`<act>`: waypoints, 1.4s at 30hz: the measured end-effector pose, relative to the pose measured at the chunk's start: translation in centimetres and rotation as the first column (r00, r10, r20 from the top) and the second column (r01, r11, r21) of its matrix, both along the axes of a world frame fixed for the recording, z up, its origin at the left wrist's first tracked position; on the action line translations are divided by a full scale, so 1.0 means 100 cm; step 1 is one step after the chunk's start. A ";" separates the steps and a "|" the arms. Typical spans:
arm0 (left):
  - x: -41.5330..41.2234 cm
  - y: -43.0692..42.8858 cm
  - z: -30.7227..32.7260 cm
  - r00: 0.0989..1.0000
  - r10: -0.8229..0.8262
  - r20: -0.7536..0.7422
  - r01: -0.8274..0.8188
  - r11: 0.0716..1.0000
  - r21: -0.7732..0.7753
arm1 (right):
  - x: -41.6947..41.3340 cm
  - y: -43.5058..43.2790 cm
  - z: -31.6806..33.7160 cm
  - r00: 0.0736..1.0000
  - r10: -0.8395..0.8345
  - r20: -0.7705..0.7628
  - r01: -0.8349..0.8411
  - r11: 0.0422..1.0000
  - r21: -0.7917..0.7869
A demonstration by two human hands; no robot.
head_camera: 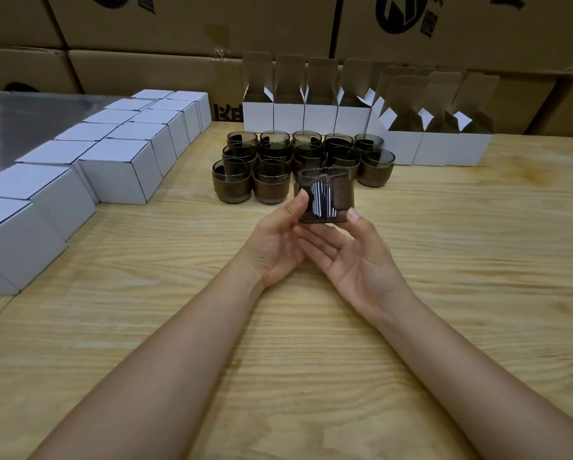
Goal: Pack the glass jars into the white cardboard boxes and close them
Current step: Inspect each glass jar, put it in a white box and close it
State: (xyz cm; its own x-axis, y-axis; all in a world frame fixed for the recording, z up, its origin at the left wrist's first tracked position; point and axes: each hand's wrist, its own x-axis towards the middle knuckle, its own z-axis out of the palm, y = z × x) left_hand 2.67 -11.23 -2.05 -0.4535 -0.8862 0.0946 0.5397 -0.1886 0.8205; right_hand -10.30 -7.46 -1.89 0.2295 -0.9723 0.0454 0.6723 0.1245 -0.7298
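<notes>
We're at a pale wooden table (311,327), with a wall of big brown cartons (179,31) stacked behind it. Down the left side we've got closed white boxes (122,171) lined up in two rows, flaps shut, running from the near edge towards the back. At the far edge stand the open white boxes (288,116), lids up, in a row that carries on to the right and sits a little nearer us there. In front of them is a tight cluster of jars (271,164), smoky dark glass with a brown band round the lower half, all upright on the wood, three rows deep.

And in the middle, held off the table just in front of that cluster, we have one glass jar (324,197), upright, with white streaks of light across its side. The left hand (278,247) has it from the left, thumb pressed on the side wall, fingers tucked beneath. The right hand (354,260) lies palm up, fingers reaching under the base, thumb tip against the lower right edge. Both hands share the grip, bare forearms stretched over the near half of the table.
</notes>
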 end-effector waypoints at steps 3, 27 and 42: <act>0.000 -0.002 -0.001 1.000 0.027 0.005 -0.027 1.000 -0.001 | 0.000 -0.001 -0.002 0.995 -0.072 -0.070 0.073 0.997 0.015; -0.002 -0.002 -0.003 0.998 -0.052 0.032 0.054 0.998 -0.038 | -0.003 -0.004 -0.003 0.986 -0.110 -0.126 0.105 0.993 -0.049; -0.003 -0.003 -0.004 1.000 0.017 -0.026 -0.018 0.999 -0.027 | 0.006 -0.001 -0.012 0.705 -0.520 -0.483 0.382 0.852 -0.359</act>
State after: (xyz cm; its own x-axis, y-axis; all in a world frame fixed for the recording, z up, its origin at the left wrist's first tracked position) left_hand 2.35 -11.50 -2.42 -0.4353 -0.8908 0.1302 0.5638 -0.1570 0.8109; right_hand -9.70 -7.57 -3.12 -0.1828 -0.9441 0.2744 0.0855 -0.2933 -0.9522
